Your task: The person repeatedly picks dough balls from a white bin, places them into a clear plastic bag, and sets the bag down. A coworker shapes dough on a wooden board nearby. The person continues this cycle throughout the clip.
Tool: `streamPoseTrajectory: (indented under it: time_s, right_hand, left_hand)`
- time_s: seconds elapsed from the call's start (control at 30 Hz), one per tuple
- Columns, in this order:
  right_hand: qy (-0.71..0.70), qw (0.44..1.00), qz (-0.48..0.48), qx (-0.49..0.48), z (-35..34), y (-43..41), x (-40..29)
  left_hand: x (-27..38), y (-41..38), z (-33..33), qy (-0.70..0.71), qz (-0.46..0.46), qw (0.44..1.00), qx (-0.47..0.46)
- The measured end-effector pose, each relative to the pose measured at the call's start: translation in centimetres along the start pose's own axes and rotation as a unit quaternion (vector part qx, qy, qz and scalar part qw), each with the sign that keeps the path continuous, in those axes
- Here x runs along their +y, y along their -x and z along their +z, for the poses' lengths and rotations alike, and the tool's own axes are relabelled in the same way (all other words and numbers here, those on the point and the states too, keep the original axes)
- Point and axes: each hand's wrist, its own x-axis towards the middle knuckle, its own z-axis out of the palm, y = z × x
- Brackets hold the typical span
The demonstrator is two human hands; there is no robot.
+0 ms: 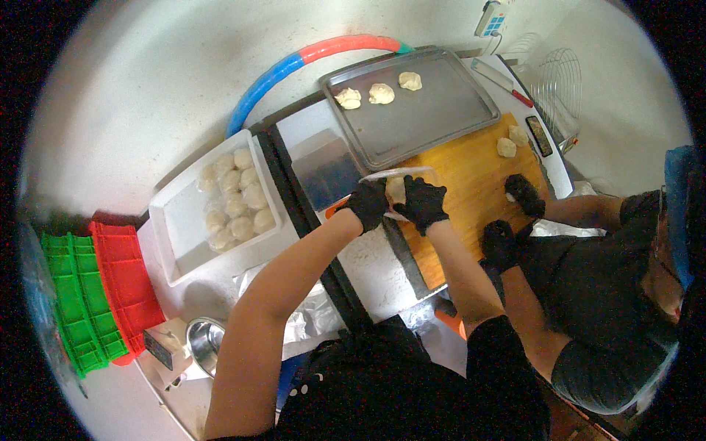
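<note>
In black gloves, my left hand [368,205] and my right hand [424,204] are close together over the left edge of a wooden board [466,171]. Between them is a pale dough ball [395,188] in a transparent plastic bag [419,172]. Both hands grip the plastic, my left at its left side and my right over its right side; the fingers hide part of it. To the left, a white plastic tub [182,237] holds several round, plastic-wrapped dough balls [236,205]. A metal baking tray [424,121] behind my hands carries three rough dough lumps [381,93].
At right, a co-worker's gloved hands [524,195] are over the board, near two dough pieces [507,148]. A phone [539,136] and red-handled knife [504,84] lie beyond. Left stand red [126,281] and green crates [83,303], a metal bowl [205,342] and a dark container [325,168].
</note>
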Motion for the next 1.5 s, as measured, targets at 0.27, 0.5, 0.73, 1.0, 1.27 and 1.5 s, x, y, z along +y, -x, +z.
streamPoseTrajectory:
  time_s: [0.27,0.5,0.73,1.0,1.27,1.5]
  right_hand:
    - [-0.021,0.994,0.089,0.062,4.7,-3.2,-2.1]
    - [-0.302,0.953,0.023,0.015,4.6,-3.1,0.7]
    - [-0.699,0.695,-0.118,-0.117,1.7,3.3,3.3]
    - [-0.947,0.281,-0.022,-0.156,2.7,12.7,0.8]
    - [-0.861,0.360,-0.184,-0.310,0.8,17.1,-8.4]
    - [-0.855,0.368,-0.117,-0.346,1.1,19.2,-10.4]
  left_hand:
    - [-0.2,0.4,0.6,0.004,-0.028,1.000,0.008]
    - [2.0,2.9,-3.5,-0.096,0.038,0.995,-0.005]
    - [3.9,8.1,-8.9,0.001,0.163,0.980,0.117]
    - [7.7,21.4,-19.5,0.123,-0.012,0.943,0.310]
    - [8.7,25.0,-9.0,0.656,-0.119,0.742,0.072]
    - [9.6,30.1,-10.3,0.493,-0.190,0.790,0.311]
